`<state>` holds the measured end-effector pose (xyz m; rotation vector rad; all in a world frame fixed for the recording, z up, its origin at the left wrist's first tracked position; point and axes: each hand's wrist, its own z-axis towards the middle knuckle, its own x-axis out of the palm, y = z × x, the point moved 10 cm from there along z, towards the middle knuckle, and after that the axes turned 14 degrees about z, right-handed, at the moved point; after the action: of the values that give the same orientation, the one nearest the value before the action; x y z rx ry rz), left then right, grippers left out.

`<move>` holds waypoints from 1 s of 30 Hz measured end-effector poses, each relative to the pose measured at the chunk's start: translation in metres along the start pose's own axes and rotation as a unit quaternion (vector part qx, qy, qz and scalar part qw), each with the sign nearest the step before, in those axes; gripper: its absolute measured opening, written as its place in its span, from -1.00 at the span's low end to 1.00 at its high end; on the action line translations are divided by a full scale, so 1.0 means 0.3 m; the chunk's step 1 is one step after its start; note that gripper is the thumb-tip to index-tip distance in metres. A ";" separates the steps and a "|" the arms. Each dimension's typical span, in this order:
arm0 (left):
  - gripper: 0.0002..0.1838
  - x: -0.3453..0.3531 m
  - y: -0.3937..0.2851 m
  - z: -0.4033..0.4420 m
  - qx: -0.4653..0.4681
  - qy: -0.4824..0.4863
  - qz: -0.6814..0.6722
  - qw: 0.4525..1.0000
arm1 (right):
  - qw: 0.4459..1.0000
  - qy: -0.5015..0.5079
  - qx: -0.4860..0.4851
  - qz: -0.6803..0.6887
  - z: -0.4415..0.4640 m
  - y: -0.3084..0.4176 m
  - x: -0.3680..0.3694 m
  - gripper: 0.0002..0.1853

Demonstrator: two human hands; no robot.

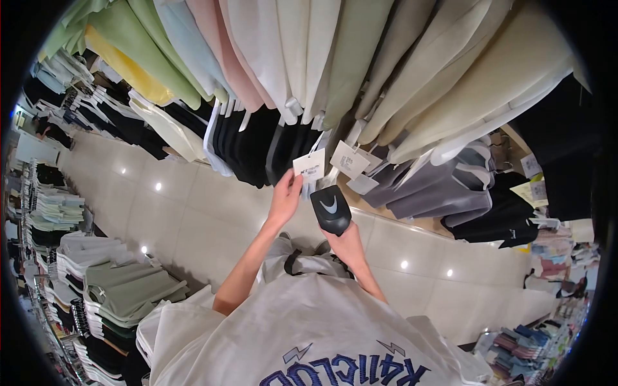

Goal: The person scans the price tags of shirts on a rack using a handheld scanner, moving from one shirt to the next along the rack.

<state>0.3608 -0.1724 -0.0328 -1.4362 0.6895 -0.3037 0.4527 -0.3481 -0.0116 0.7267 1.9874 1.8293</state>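
My left hand (285, 196) pinches the lower left edge of a white price tag (309, 165) that hangs by a string from the garments above. Printed marks and a barcode show on the tag, too small to read. In my right hand (346, 243) is a black handheld barcode scanner (331, 210), its head just below and to the right of that tag. Its handle is hidden by my palm and fingers. Another white tag (349, 159) hangs to the right, apart from both hands.
Pastel and cream garments (302, 51) hang in a row above my hands. Black garments (248, 145) and grey garments (438, 183) hang lower, behind the tags. Clothing racks (116, 289) line the left, and folded clothes (524, 350) sit at lower right. Pale floor tiles (187, 212) lie below.
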 end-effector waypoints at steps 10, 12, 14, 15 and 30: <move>-0.51 0.051 0.176 -0.037 -0.193 -0.023 -0.159 0.968 | 1.000 0.010 0.019 -0.010 0.020 -0.055 -0.073 -0.67; -0.55 0.085 0.166 -0.044 -0.196 -0.019 -0.162 0.967 | 1.000 -0.007 0.026 0.001 0.018 -0.063 -0.119 -0.67; -0.62 0.150 0.136 -0.037 -0.183 0.061 -0.132 0.972 | 0.999 -0.036 0.031 0.005 0.008 -0.068 -0.173 -0.67; -0.67 0.172 0.119 -0.031 -0.177 0.068 -0.117 0.975 | 0.998 -0.048 0.023 0.019 0.004 -0.065 -0.193 -0.68; -0.01 0.253 -0.274 0.036 0.055 0.010 0.175 0.983 | 0.993 -0.108 0.009 0.043 -0.056 -0.024 -0.298 -0.71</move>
<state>0.4432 -0.2193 0.0276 -1.1816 0.9129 -0.0798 0.5144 -0.4138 -0.0248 0.9857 1.8615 1.7005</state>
